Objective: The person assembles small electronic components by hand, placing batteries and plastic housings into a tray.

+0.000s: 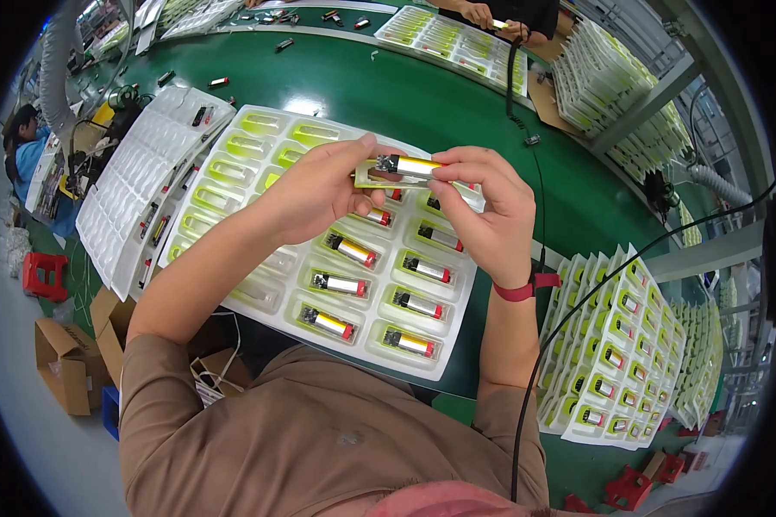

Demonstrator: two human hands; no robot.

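A green shell (pixel 379 183) is clamped in the left hand (pixel 319 191), and a silver cell (pixel 412 165) is pinched at its right end by the right hand (pixel 489 207), both being held above the far part of a white tray (pixel 369 332) on the worktop (pixel 319 73).
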